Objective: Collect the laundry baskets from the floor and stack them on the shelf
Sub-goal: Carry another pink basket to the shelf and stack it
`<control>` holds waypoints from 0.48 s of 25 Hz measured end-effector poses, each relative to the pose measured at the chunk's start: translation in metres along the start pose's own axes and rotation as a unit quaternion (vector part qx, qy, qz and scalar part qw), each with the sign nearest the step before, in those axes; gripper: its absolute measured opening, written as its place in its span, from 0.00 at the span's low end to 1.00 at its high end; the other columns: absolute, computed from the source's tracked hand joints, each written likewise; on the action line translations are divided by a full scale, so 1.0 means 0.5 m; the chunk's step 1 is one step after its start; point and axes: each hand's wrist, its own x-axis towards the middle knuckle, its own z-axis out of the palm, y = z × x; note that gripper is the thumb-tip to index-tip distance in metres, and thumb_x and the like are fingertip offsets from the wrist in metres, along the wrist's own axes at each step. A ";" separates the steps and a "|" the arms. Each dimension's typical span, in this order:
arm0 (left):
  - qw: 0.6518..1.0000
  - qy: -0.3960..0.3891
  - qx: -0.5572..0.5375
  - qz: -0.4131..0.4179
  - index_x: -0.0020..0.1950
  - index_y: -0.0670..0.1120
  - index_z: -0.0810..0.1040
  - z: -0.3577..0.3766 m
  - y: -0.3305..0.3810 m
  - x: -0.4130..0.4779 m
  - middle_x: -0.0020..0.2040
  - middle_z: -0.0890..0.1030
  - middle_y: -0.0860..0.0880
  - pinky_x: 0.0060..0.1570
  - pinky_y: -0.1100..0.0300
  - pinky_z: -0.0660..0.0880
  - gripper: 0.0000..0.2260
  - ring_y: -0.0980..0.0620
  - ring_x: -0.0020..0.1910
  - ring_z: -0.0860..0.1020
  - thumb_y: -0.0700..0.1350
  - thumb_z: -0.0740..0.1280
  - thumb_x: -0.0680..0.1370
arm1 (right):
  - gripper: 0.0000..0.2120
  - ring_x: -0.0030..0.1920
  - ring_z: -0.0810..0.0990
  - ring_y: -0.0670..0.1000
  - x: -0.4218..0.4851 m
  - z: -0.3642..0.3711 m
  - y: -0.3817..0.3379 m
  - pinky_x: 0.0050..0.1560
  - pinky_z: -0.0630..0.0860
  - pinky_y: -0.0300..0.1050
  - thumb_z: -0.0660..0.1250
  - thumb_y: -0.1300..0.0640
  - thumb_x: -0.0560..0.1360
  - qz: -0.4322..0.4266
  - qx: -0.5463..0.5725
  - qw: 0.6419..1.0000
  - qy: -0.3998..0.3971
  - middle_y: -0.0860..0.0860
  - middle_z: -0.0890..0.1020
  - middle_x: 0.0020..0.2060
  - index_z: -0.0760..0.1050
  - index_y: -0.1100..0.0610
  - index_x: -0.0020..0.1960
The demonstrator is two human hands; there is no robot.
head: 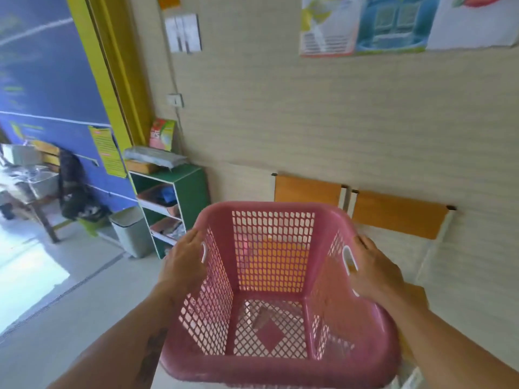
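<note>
A pink perforated laundry basket [273, 248] hangs in the air in front of me, mouth up and empty, held above the floor. My left hand [184, 263] grips its left rim at the handle slot. My right hand [376, 272] grips the right rim at the other handle slot. A green shelf unit [191, 189] with white shelves stands against the wall to the left beyond the basket, with things lying on its shelves and top.
Two orange-backed chairs [398, 213] stand against the beige wall right behind the basket. A grey bin [130, 231] sits on the floor left of the shelf unit. Farther left are a blue wall, a dark bag and a table. Pale floor stretches to the left.
</note>
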 end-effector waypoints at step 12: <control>0.996 0.037 0.076 -0.042 0.76 0.54 0.65 0.019 -0.309 0.469 0.67 0.74 0.55 0.44 0.48 0.81 0.34 0.44 0.52 0.80 0.37 0.63 0.70 | 0.32 0.61 0.76 0.60 0.540 0.189 -0.307 0.42 0.73 0.46 0.67 0.59 0.73 -0.061 0.040 0.997 -0.015 0.52 0.66 0.72 0.58 0.55 0.74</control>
